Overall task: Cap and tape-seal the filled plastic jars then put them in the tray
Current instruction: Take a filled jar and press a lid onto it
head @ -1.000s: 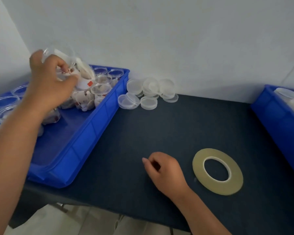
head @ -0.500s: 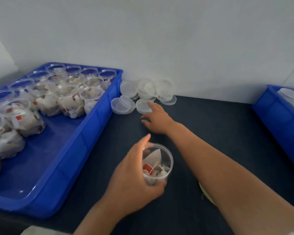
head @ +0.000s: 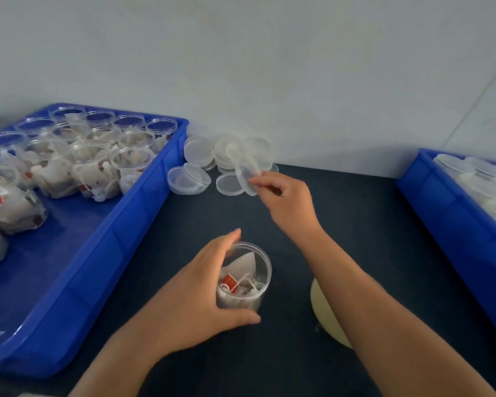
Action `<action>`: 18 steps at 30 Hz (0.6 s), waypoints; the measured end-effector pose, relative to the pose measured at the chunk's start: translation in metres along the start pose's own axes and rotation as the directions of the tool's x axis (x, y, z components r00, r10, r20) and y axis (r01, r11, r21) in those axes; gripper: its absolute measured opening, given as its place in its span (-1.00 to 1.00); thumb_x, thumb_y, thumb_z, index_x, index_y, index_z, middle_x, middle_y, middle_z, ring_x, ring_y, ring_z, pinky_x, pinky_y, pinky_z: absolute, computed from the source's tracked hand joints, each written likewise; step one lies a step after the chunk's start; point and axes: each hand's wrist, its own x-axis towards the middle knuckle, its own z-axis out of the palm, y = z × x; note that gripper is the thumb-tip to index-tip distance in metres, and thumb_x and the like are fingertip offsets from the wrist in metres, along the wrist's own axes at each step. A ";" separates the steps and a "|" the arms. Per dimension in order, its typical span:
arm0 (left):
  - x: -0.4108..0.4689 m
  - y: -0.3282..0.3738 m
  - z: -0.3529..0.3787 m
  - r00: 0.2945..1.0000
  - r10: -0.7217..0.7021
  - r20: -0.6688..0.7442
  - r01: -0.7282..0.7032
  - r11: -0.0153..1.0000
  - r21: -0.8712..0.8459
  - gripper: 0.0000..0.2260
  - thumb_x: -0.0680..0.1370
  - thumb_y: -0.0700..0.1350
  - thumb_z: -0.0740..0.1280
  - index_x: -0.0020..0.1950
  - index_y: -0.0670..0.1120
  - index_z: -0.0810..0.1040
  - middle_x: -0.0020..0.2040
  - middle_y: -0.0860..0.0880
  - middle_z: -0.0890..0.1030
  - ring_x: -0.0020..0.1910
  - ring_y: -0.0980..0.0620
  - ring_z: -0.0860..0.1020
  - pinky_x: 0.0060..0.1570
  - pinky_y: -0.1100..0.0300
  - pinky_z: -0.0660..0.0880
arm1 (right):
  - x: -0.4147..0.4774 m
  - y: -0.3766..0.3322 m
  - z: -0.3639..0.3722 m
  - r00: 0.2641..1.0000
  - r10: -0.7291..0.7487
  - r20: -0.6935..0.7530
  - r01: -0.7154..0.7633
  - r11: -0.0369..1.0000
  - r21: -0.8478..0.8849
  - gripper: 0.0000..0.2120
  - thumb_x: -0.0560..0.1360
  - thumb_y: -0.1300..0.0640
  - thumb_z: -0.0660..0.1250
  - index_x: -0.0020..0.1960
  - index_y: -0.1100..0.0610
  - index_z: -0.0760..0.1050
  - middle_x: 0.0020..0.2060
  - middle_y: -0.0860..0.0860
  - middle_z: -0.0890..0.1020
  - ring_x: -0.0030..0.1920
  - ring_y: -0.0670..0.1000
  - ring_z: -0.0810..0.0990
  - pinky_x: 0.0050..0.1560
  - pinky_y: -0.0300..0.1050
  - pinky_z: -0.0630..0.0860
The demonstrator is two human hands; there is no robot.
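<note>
- Nearest me, my left hand point(head: 195, 293) wraps the jar point(head: 245, 277). The thumb curls round its near side and the fingers are pressed together along the far rim.
- The jar stands upright on the dark table point(head: 370, 224), uncapped, with tea bags and a red tag inside.
- Just right of the jar, the tape roll point(head: 324, 313) lies flat, mostly hidden under my right forearm.
- Further out, my right hand point(head: 289, 202) pinches a clear lid point(head: 245, 174) between thumb and fingertips. The lid is tilted and held off the table, above the loose lids point(head: 201, 156) heaped by the wall.
- On the left, the blue tray point(head: 106, 253) holds many uncapped filled jars point(head: 89, 167), crowded at its far end.
- At the right edge, a second blue tray point(head: 447, 224) holds pale round tops point(head: 470, 179). They are too blurred for me to tell more.
</note>
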 end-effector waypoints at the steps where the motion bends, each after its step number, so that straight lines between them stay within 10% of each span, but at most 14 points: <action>1: -0.001 0.004 -0.002 1.000 -0.007 -0.016 0.007 1.000 -0.026 0.16 0.15 0.61 0.52 0.55 0.60 -0.15 0.45 0.66 0.06 0.42 0.57 0.21 0.43 0.16 0.37 | -0.016 -0.012 -0.008 0.999 0.045 -0.015 -0.042 0.990 0.136 -0.81 0.61 0.26 0.45 0.09 0.03 0.78 0.04 -0.09 0.78 -0.12 -0.22 0.69 -0.07 -0.33 0.58; 6: -0.003 0.022 -0.019 0.895 0.228 -0.382 -0.198 0.973 0.117 0.12 0.33 0.51 0.49 0.72 0.21 -0.01 0.69 0.14 0.07 0.68 0.08 0.14 0.48 0.00 0.39 | -0.100 -0.061 -0.032 0.959 0.198 0.203 -0.283 0.719 0.635 -0.82 0.59 0.37 0.44 0.03 0.12 0.55 -0.01 0.12 0.77 -0.02 0.07 0.75 -0.03 -0.09 0.68; 12: -0.006 0.040 -0.034 0.928 0.356 -0.108 -0.284 0.865 0.413 -0.31 0.56 0.42 0.32 0.63 0.22 0.26 0.53 0.31 0.33 0.45 0.31 0.38 0.31 0.22 0.50 | -0.149 -0.054 -0.029 0.957 0.158 0.245 -0.287 0.658 0.697 -0.81 0.65 0.37 0.27 0.22 0.21 0.51 0.08 0.20 0.75 0.08 0.13 0.76 0.05 -0.07 0.69; 15: -0.004 0.038 -0.027 0.958 0.253 -0.135 -0.193 0.918 0.347 -0.41 0.62 0.30 0.23 0.62 0.16 0.30 0.52 0.26 0.35 0.43 0.30 0.38 0.31 0.28 0.43 | -0.159 -0.024 -0.024 0.970 0.229 0.076 -0.241 0.893 0.380 -0.58 0.60 0.35 0.24 0.40 0.05 0.49 0.38 0.00 0.62 0.44 -0.06 0.56 0.51 0.03 0.48; 18: 0.001 0.039 -0.009 0.980 0.187 -0.071 -0.148 0.915 0.374 -0.40 0.63 0.26 0.16 0.65 0.11 0.26 0.57 0.16 0.31 0.52 0.14 0.34 0.41 0.19 0.38 | -0.168 -0.008 -0.008 0.918 0.231 0.323 -0.253 0.967 0.028 -0.15 0.47 0.03 0.55 0.65 -0.12 0.21 0.54 -0.19 0.43 0.55 -0.15 0.40 0.53 -0.02 0.43</action>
